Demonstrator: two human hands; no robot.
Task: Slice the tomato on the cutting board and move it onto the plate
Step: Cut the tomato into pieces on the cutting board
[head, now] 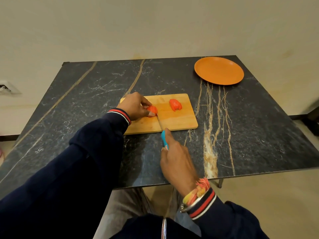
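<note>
On the cutting board (172,121) the left grip (136,106) pinches one tomato piece (152,109), the right grip (176,157) clasps the knife (163,138) against it, a second piece (175,104) lies nearby, and the plate (219,70) sits well apart.

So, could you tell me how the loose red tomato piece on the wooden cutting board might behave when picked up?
The loose red tomato piece looks cut, so it is probably wet and slippery. It lies low on the wooden cutting board, so it likely won't roll. Small and soft-looking, it may squash under a firm pinch.
</note>
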